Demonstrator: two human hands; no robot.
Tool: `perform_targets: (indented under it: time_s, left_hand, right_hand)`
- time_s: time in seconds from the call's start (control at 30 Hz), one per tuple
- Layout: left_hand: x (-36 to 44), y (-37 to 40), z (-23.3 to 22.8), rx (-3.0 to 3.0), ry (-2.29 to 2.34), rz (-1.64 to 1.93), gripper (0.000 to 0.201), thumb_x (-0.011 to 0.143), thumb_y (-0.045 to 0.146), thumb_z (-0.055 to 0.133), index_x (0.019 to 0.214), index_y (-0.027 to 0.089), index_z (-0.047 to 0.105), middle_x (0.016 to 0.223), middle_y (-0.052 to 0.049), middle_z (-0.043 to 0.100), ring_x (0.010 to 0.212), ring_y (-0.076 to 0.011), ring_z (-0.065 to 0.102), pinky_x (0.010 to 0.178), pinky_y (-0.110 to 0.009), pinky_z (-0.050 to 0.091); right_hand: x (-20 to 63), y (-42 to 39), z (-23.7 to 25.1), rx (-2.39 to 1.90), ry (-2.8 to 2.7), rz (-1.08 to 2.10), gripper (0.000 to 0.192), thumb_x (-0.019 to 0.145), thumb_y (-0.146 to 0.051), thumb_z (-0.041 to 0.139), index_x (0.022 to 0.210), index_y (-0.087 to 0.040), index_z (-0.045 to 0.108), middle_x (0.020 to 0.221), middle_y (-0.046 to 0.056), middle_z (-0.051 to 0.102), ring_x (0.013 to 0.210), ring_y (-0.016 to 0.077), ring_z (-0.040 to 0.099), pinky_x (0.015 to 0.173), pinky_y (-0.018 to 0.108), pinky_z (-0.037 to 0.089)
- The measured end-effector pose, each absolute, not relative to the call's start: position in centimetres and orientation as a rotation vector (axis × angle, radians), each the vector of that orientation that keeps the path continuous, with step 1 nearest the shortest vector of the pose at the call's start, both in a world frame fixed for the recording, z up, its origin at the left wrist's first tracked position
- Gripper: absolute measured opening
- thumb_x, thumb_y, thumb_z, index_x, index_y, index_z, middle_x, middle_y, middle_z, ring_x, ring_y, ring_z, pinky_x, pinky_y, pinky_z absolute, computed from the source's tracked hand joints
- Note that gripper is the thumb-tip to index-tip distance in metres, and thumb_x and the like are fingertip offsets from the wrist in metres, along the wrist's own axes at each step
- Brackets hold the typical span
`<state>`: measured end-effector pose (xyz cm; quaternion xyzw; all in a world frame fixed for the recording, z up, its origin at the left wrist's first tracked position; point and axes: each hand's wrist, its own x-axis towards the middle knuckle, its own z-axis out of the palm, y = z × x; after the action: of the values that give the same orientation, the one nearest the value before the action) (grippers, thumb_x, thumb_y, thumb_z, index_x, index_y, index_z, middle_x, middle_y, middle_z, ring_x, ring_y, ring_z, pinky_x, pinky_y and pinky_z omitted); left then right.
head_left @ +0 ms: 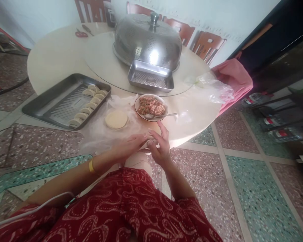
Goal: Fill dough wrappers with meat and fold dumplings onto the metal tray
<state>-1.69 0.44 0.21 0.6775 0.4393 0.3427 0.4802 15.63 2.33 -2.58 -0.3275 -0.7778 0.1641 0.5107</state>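
A dumpling (148, 142) sits pinched between both hands at the near edge of the desk (53, 57), mostly hidden, so its long axis cannot be told. The left hand (127, 146) closes on it from the left, fingers pointing right. The right hand (160, 145) clamps it opposite, index finger raised toward the bowl of filling (151, 107).

both hands (146, 144) pinching a dumpling (149, 141) together, filling bowl (151, 107) just past them, wrapper stack (116, 119) beside the left one
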Motion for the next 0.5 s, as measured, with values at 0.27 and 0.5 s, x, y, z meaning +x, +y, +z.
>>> perform_targets:
  time_s: [0.27, 0.5]
  left_hand:
    - [-0.6, 0.5, 2.1, 1.197, 0.884, 0.859, 0.043, 0.093, 0.054, 0.049, 0.112, 0.020, 0.066, 0.099, -0.006, 0.071, 0.089, -0.0199, 0.067, 0.081, -0.034, 0.056]
    - [-1.0, 0.9, 2.6, 1.329, 0.943, 0.912, 0.055, 0.087, 0.046, 0.063, 0.134, 0.024, 0.049, 0.128, -0.012, 0.061, 0.114, -0.0249, 0.062, 0.092, -0.037, 0.053]
  right_hand:
    - [14.7, 2.8, -3.2, -0.730, -1.645, 0.642, 0.017, 0.091, -0.023, 0.059, 0.104, -0.028, 0.068, 0.146, 0.005, 0.051, 0.138, 0.0220, 0.048, 0.110, 0.043, 0.047]
    - [13.6, 2.8, -2.4, -0.738, -1.517, 0.617, 0.007, 0.091, -0.026, 0.058, 0.095, -0.027, 0.064, 0.142, 0.005, 0.053, 0.129, 0.0215, 0.056, 0.105, 0.044, 0.052]
